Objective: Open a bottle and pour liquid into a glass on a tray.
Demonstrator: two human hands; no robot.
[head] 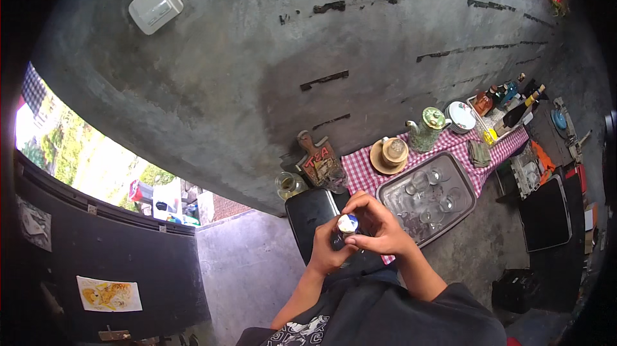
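Note:
In front of my chest, both hands are around a small container (347, 224) with a white and blue top. My left hand (329, 251) grips it from the left and below. The thumb and fingers of my right hand (378, 226) curl round its right side and top edge. My fingers hide most of the container's body. Just beyond my right wrist lies a brown metal tray (409, 218) holding several clear drinking glasses (431, 213). Under and behind the left hand is a black flat surface (312, 213), partly hidden.
A red-and-white checked cloth (357, 165) bears a stacked cup (395, 150) on a saucer, a green patterned teapot (426, 134), plates (461, 117), a folded cloth (478, 154) and a basket of bottles (503, 119). A glass jar (290, 184) stands beside a wooden paddle board (320, 158) against the grey wall (231, 80).

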